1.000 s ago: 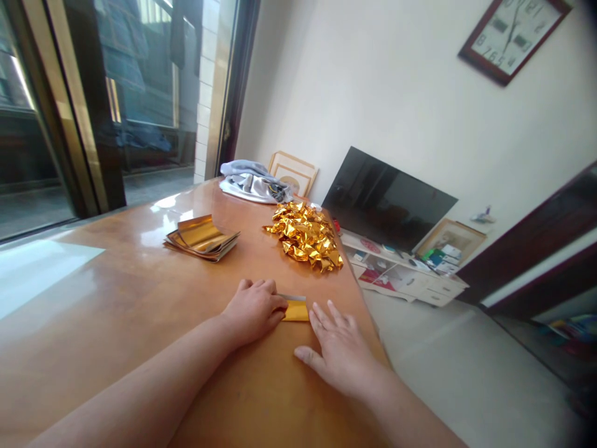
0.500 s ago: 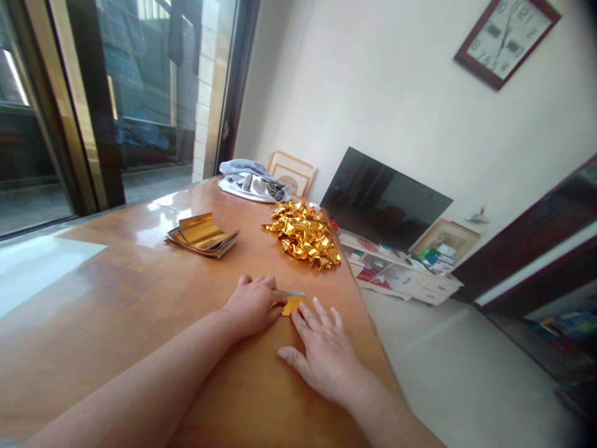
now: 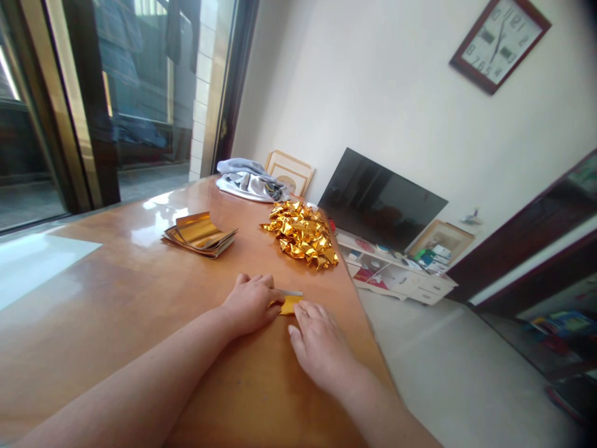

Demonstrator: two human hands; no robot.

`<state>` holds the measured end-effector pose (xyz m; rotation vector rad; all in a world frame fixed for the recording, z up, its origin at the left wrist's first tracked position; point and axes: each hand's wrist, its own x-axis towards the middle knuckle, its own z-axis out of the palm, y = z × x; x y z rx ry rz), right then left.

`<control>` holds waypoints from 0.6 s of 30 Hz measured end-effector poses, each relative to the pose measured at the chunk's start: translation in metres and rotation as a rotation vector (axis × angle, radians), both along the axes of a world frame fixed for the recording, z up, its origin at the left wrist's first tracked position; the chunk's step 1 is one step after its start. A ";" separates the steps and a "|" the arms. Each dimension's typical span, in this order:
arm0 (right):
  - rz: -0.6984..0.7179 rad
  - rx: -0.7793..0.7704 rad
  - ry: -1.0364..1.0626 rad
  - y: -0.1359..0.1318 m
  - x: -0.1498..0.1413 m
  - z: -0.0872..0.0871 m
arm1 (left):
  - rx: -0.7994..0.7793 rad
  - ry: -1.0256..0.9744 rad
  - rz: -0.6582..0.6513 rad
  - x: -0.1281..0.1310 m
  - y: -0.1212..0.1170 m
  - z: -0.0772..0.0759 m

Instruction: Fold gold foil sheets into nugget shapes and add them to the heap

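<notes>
Gold foil strip [image 3: 290,306] lies on the tabletop [image 3: 140,298], nearside of the foil heap [image 3: 305,233]. L hand [image 3: 254,303], fingers curled over one end, apparently pins it flat; can't tell if it pinches. R hand [image 3: 321,342], fingers together, thumb apart, touches opp. end, prob. steadying it. Paper stack [image 3: 200,236] sits left of heap, likely kept separate from crumpled pcs. Vs. 1 sec. ago, R hand's fanned fingers have closed up & reached the strip.

From the person's head, the camera looks forward and down along the table [image 3: 140,298], tilted so that the TV [image 3: 382,199] and clock [image 3: 500,45] lean, with the left hand [image 3: 253,303] and right hand [image 3: 321,345] near at lower centre and the wall [image 3: 354,81] farther off.
</notes>
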<state>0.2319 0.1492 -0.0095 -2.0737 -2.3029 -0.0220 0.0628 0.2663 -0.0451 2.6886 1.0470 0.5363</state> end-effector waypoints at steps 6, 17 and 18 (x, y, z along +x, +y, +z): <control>0.033 -0.029 -0.057 0.005 -0.018 -0.007 | -0.025 -0.014 -0.024 -0.003 0.004 0.000; 0.114 -0.154 -0.327 0.011 -0.034 0.003 | -0.242 -0.081 -0.097 -0.018 0.021 0.003; 0.121 -0.161 -0.341 0.011 -0.035 0.005 | -0.245 -0.081 -0.094 -0.018 0.021 0.003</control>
